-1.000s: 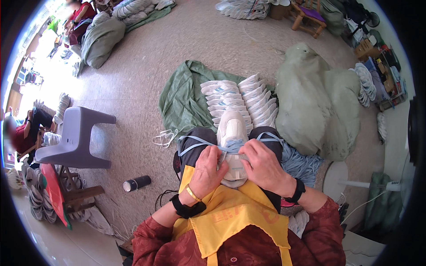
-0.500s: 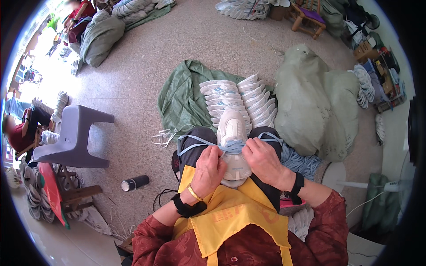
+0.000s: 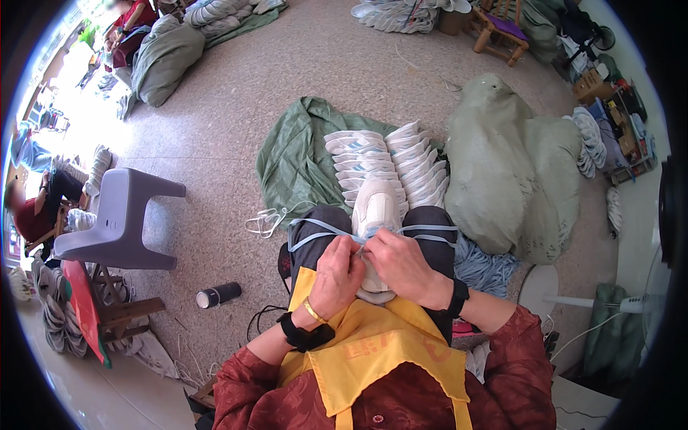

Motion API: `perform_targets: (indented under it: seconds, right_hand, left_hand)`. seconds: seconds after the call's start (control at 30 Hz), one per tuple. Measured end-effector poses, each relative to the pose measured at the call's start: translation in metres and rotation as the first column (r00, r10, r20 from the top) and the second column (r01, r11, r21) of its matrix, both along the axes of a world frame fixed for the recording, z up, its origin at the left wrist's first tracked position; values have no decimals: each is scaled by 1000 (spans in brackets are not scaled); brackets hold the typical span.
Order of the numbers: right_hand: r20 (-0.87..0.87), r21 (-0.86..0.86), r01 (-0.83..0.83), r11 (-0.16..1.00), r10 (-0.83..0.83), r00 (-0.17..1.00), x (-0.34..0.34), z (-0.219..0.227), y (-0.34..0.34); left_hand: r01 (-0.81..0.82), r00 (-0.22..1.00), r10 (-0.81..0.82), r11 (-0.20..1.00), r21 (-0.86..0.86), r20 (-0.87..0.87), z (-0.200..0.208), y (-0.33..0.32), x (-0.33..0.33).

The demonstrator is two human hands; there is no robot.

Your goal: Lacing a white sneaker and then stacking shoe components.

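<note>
Centre of frame: the right hand (image 3: pixel 403 266) has moved in beside the left hand (image 3: pixel 334 276) over the white shoe (image 3: pixel 375 206), concentrating work at one spot. Both appear to pinch blue lace (image 3: pixel 430 227)

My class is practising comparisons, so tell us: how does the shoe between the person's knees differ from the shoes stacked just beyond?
The single shoe is on its own; the stacked shoes overlap in two rows.
The left hand and right hand meet over the single shoe; neither touches the stacked shoes.
The single shoe points away from the person; the stacked shoes lie more crosswise.
Both are mainly pale.
</note>
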State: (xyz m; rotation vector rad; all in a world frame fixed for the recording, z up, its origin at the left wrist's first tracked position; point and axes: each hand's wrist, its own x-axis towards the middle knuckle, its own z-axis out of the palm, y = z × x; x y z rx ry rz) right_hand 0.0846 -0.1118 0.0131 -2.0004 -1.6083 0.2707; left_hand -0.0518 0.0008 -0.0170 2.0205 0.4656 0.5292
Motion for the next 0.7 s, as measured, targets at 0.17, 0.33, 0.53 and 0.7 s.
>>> perform_targets:
  seconds: [0.17, 0.33, 0.53, 0.7]
  right_hand:
    - [53, -16, 32, 999, -31, 998, -1, -1, -1]
    - [-726, -223, -48, 974, -133, 674, 38, 85, -24]
    - [-898, -125, -39, 991, -97, 429, 52, 159, -37]
    - [-960, 87, -43, 995, 95, 263, 50, 124, -21]
  left_hand:
    - [-15, 999, 10, 995, -96, -44, 12, 0, 4]
    - [-33, 999, 33, 999, -23, -13, 28, 10, 8]
    - [262, 965, -259, 934, -242, 45, 45, 24, 29]
    - [481, 869, -472, 738, -473, 147, 52, 18, 36]
